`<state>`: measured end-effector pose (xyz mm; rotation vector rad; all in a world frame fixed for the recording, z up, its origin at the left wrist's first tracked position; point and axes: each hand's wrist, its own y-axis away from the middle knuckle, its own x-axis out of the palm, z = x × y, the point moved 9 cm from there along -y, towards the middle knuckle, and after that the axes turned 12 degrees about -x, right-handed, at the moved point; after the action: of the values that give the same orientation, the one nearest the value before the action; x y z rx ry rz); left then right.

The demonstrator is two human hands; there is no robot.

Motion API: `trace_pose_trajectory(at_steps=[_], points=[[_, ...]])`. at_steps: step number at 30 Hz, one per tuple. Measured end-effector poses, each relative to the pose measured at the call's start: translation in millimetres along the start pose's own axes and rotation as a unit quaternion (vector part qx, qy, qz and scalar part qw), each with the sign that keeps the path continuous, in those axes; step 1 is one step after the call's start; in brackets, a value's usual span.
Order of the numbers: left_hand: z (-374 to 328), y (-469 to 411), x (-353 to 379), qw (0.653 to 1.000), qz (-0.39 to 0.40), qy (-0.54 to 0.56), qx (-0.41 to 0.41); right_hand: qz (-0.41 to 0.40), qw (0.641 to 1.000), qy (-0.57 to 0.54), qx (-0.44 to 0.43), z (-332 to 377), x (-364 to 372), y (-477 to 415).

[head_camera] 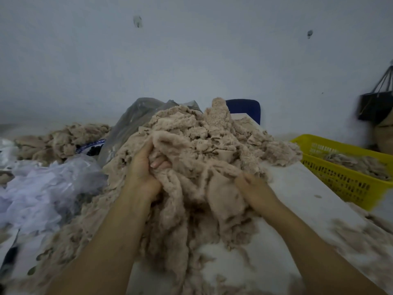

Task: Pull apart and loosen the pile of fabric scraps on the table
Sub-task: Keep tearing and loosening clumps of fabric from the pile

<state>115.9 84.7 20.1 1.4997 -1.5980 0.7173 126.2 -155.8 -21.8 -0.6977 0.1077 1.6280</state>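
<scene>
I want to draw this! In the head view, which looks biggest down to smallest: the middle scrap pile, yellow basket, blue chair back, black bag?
1. Scrap pile, by far largest.
2. Yellow basket, cut off at the edge.
3. Black bag and blue chair back look alike; both are farther back and partly hidden, so unranked.

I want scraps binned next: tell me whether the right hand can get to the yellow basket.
Probably yes. The yellow basket stands open-topped right of the right hand, bare table between; that hand now grips the fabric pile.
</scene>
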Motion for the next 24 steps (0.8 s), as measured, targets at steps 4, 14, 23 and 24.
trace_pose_trajectory(at_steps=[4,14,23,24], points=[[-20.8,1.3,-30.4,0.996,-0.079,0.011,0.04,-0.115,0.981,0.08,0.133,-47.0,-57.9,6.1],[62.0,1.5,10.5,0.904,-0.19,-0.381,-0.031,-0.085,0.991,-0.029,-0.096,83.1,-8.9,-21.6],[65.3,-1.5,12.0,0.983,-0.154,-0.093,-0.044,0.047,0.975,0.098,-0.194,85.7,50.8,6.3],[47.8,-2.0,11.4,0.988,-0.143,-0.052,-0.018,0.053,0.976,0.087,-0.192,75.3,49.3,11.8]])
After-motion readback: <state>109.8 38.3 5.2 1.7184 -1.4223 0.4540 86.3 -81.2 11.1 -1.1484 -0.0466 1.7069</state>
